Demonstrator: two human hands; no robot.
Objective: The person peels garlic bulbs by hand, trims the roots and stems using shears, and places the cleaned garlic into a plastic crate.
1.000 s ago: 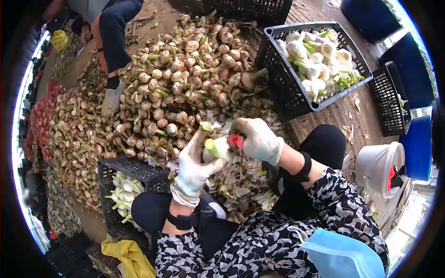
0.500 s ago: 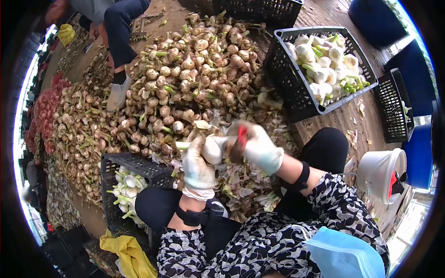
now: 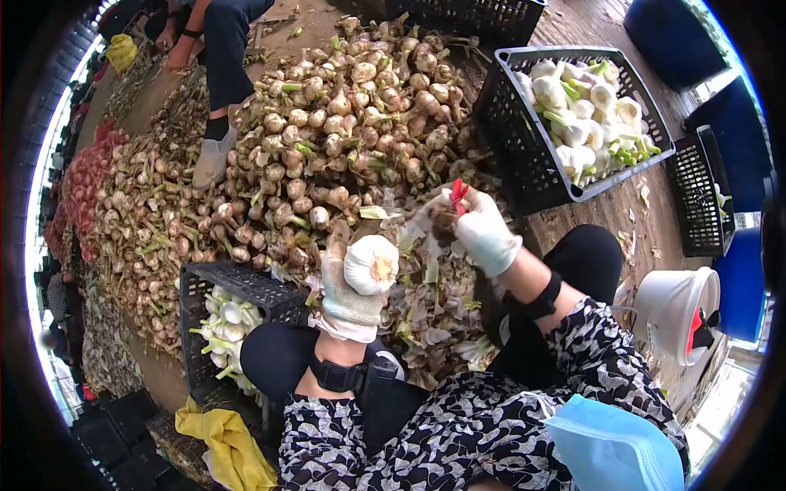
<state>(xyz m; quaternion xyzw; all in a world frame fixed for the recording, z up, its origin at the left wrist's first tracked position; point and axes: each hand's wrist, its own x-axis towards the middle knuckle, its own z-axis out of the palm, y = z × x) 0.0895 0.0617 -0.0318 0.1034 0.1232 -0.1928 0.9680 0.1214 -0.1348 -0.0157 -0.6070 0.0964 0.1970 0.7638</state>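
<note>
My left hand (image 3: 350,299), in a pale work glove, is closed round a clean white garlic bulb (image 3: 371,264). The bulb's cut root end faces up toward me. Up and to the right, apart from the bulb, my gloved right hand (image 3: 483,233) grips a small red-handled tool (image 3: 458,196); its working end cannot be made out. Brownish stripped skins (image 3: 444,222) hang at those fingers. Beneath both hands lies a litter of peeled garlic skins (image 3: 434,315). Just beyond is a large heap of unpeeled garlic (image 3: 327,123).
A black crate (image 3: 573,195) of cleaned garlic stands at the upper right. Another crate (image 3: 237,282) of white bulbs is beside my left knee. A white bucket (image 3: 667,307) and blue barrels (image 3: 729,131) line the right. Another person's shoe (image 3: 214,159) rests by the heap.
My right hand has drawn away from the bulb, up and to the right, carrying skins and the red-handled tool. In my left hand the bulb has turned root end up.
</note>
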